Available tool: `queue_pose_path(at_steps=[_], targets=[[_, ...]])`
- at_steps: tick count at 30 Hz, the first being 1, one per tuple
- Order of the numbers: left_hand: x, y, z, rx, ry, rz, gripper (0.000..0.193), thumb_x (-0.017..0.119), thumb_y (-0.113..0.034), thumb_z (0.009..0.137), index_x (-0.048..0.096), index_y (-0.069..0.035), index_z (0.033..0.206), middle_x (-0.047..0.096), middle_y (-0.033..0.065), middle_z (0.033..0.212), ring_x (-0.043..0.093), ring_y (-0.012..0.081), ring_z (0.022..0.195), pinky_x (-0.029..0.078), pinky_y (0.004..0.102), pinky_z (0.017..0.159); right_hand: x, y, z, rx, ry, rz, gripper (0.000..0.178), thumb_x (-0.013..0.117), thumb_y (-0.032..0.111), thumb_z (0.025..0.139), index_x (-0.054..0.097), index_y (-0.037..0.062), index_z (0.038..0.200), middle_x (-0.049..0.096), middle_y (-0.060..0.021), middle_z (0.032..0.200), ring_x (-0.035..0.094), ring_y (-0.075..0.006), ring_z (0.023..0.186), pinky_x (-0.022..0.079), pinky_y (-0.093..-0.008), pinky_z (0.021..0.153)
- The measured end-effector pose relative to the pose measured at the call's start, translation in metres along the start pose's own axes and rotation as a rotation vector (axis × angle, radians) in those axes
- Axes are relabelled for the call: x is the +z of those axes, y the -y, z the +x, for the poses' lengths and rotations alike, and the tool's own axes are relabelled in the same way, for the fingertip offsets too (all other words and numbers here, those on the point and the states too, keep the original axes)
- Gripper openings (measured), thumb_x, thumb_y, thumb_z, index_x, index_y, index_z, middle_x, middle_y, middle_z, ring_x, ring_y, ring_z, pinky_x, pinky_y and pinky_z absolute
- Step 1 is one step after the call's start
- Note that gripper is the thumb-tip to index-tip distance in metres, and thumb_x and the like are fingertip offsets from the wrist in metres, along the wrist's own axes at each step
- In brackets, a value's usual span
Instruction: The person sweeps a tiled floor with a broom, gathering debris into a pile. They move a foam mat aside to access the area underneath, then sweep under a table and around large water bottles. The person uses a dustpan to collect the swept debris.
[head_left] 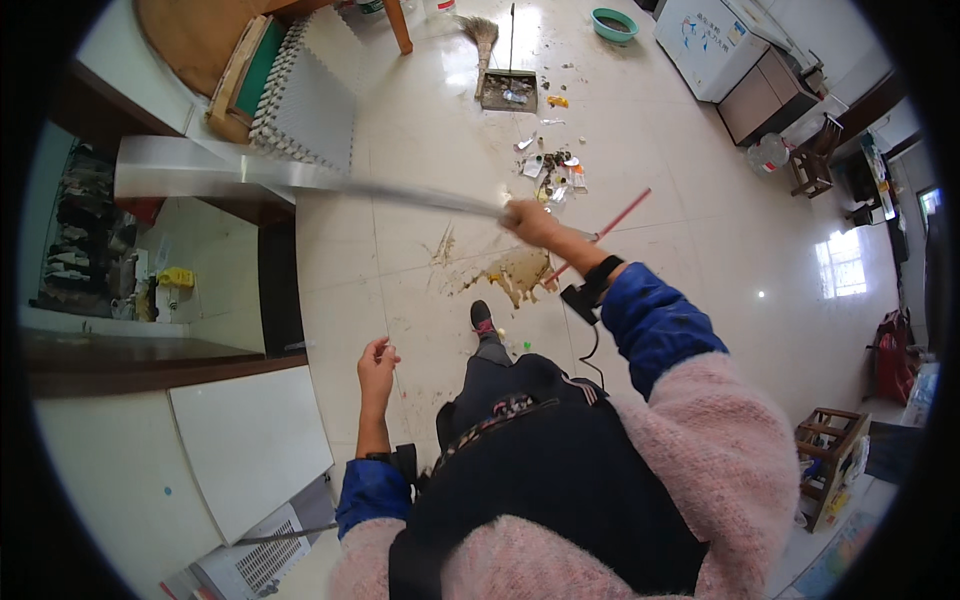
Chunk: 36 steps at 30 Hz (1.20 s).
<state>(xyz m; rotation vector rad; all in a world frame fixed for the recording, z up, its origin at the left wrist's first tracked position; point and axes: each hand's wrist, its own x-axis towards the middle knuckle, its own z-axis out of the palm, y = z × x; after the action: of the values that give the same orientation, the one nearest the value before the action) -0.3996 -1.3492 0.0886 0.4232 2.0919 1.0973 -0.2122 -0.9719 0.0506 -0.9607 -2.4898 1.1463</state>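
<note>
Pole (405,194), long, silvery, sheeny, in right hand (532,223); left hand (376,370) half-curled.

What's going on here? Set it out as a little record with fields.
Right hand: grips a long silvery pole, blurred
Behind that wrist: thin straight pink bar, partly hidden
Left hand: fingers loosely bent, nothing visible in it
Floor: pale glossy tiles, brownish smear
Farther off: scattered mixed rubbish, straw-coloured broom, grey dustpan
Top of view: round turquoise basin

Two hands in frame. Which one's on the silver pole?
The right hand: its fingers wrap the silver pole. The left hand is apart from it, fingers loosely curled.
</note>
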Motion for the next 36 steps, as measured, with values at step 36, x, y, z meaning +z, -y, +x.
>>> queue_pose_path(at_steps=[36], targets=[[0.314, -0.533, 0.593, 0.612, -0.263, -0.006, 0.016, 0.064, -0.009, 0.081, 0.053, -0.005, 0.091, 0.063, 0.0064, 0.077, 0.061, 0.0168, 0.067, 0.048, 0.0282, 0.06, -0.225, -0.232, 0.531, 0.105, 0.202, 0.035, 0.027, 0.069, 0.015, 0.067, 0.059, 0.0017, 0.087, 0.061, -0.0141, 0.079, 0.059, -0.0298, 0.075, 0.048, -0.0371, 0.066]])
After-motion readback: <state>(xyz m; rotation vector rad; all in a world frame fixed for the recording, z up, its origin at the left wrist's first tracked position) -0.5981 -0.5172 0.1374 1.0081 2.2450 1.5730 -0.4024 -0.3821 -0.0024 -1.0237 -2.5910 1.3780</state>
